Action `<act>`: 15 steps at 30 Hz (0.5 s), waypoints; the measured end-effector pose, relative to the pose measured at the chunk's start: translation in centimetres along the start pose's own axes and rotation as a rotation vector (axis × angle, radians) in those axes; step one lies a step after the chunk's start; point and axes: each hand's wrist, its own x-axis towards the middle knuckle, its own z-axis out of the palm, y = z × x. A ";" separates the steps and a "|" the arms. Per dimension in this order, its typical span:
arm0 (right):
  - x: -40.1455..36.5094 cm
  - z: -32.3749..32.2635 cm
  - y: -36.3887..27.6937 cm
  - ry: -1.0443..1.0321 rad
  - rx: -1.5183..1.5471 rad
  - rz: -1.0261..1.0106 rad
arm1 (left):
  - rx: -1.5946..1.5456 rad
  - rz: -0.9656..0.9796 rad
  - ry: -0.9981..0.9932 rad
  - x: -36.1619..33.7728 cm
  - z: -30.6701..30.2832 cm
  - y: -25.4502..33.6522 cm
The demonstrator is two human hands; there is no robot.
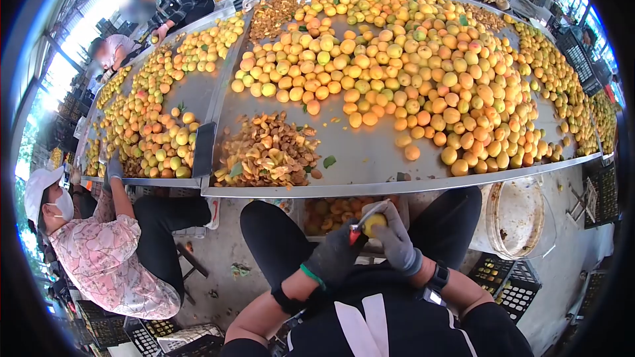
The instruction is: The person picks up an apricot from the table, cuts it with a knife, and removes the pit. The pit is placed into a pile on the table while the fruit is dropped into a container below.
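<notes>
My left hand [327, 253], in a dark grey glove, is closed around the red handle of a knife [354, 234]. The thin blade lies against a yellow-green apricot [374, 223]. Around that apricot is my right hand [401, 243], also gloved, its fingers wrapped about the fruit. Both hands are between my knees, just below the table edge. Under them sits a crate of cut apricots [324, 215], partly hidden by my hands. How deep the blade goes into the fruit cannot be made out.
A metal table [370, 165] carries many whole apricots [463, 112] and a heap of pits and scraps [268, 152]. A white bucket [516, 218] stands on the right, near black crates [506, 284]. A co-worker in a pink shirt [109, 258] sits left; others work across the table.
</notes>
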 end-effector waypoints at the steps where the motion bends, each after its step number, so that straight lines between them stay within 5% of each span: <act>1: 0.1 -0.4 0.4 -0.080 -0.122 -0.077 | -0.001 0.000 0.005 0.5 -0.2 -1.6; 3: 0.8 -1.2 0.2 -0.153 -0.414 -0.148 | 0.125 0.031 -0.194 1.6 -1.1 -3.8; 5: 1.2 -2.1 0.2 -0.219 -0.713 -0.227 | 0.192 0.043 -0.149 1.2 -1.6 -2.9; 7: 1.4 -3.1 0.9 -0.237 -0.038 0.156 | 0.264 0.057 -0.111 1.3 -2.1 -2.4; 8: 1.7 -3.6 1.5 -0.231 -0.041 0.150 | 0.136 0.113 0.080 1.6 -2.1 -2.9; 10: 1.8 -4.4 2.3 -0.015 0.715 0.250 | -0.002 0.170 0.256 1.4 -3.4 -2.0; 12: 2.1 -4.7 1.0 0.029 0.800 0.241 | -0.440 -0.217 0.215 0.9 -6.7 1.6; 15: 2.4 -4.1 -1.2 -0.119 0.629 0.172 | 0.007 0.068 0.245 0.7 -6.3 1.9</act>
